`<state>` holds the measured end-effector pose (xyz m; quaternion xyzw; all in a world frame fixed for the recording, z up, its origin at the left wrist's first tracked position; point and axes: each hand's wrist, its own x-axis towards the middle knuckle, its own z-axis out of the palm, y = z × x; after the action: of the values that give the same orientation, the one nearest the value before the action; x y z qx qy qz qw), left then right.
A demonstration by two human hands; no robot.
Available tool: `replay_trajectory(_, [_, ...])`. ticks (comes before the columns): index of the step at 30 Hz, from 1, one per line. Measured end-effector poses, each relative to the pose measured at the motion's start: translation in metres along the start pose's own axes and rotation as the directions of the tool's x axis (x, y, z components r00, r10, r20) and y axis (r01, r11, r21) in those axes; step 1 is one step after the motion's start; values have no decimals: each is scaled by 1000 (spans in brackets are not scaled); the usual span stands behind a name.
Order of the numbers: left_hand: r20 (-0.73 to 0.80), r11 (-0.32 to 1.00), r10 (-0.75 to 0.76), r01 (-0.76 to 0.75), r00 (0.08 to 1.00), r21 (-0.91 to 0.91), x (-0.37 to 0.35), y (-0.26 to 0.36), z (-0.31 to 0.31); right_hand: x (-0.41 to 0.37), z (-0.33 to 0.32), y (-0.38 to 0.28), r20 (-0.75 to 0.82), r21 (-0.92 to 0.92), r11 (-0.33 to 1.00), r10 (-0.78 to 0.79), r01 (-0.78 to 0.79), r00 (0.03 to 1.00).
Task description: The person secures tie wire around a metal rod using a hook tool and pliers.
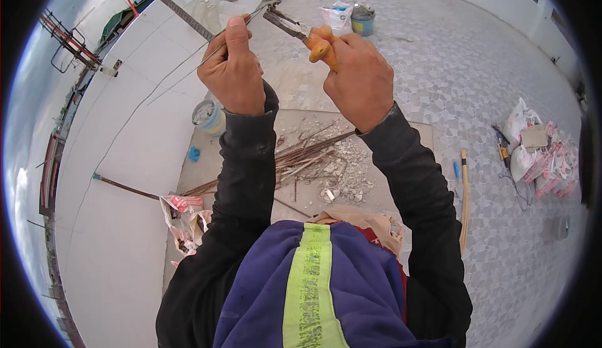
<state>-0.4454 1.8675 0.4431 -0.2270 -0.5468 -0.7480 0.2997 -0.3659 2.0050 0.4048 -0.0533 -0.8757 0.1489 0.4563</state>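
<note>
Raised at the top centre, my left hand (233,69) is closed round thin grey wires (177,72), its thumb pointing up. The wires trail down to the left across the white wall. Just to the right, my right hand (360,75) grips the orange handles of a plier-like tool (320,47). The tool's dark metal jaws point up and left and meet or overlap the wire near my left fingertips; whether they are closed on it is too small to tell.
Rods (307,153) and rubble (351,175) lie below on a board. Buckets (212,119) (362,21) stand left and ahead. Filled bags (545,163) sit at the right, near long wooden strips (464,203). A thick bar (182,14) juts at the upper left.
</note>
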Motion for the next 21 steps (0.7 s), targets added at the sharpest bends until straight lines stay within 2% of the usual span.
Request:
replay_trajectory(4, [61, 1000, -7, 8, 998, -15, 0, 6, -1, 7, -8, 18, 79, 88, 995, -56, 49, 995])
replay_trajectory(6, [67, 1000, -10, 12, 998, -26, 0, 11, -3, 18, -11, 32, 162, 261, 962, -127, 82, 979])
replay_trajectory(7, [89, 998, -49, 52, 995, -32, -2, 14, -4, 22, -11, 40, 165, 267, 959, -140, 93, 976])
replay_trajectory(9, [87, 996, -73, 77, 993, -34, -3, 17, -5, 34, -7, 56, 260, 395, 907, -262, 145, 929])
replay_trajectory(10, [115, 993, -102, 109, 988, -50, -4, 18, -6, 38, -3, 63, 259, 409, 897, -289, 167, 922])
replay_trajectory(12, [117, 991, -115, 123, 986, -57, -5, 18, -7, 40, 7, 73, 393, 537, 837, -355, 102, 848])
replay_trajectory(13, [135, 988, -118, 130, 984, -79, -6, 16, -7, 40, 13, 74, 389, 552, 824, -386, 124, 837])
replay_trajectory(15, [128, 989, -110, 122, 986, -89, -6, 14, -6, 34, 22, 71, 418, 810, 570, -396, -139, 817])
replay_trajectory(16, [142, 988, -119, 131, 983, -84, -6, 14, -6, 33, 25, 70, 415, 822, 555, -427, -129, 803])
replay_trajectory(18, [122, 991, -111, 119, 986, -57, -7, 13, -5, 34, 33, 67, 547, 837, 350, -506, -420, 667])
replay_trajectory(19, [120, 983, -160, 169, 980, -69, -6, 12, -5, 35, 40, 63, 574, 815, 286, -513, -503, 638])
replay_trajectory(20, [117, 973, -208, 218, 971, -78, -5, 11, -7, 34, 47, 62, 558, 822, 270, -553, -501, 619])
replay_trajectory(21, [127, 965, -248, 257, 960, -61, -5, 10, -9, 33, 56, 61, 542, 794, 141, -604, -592, 584])
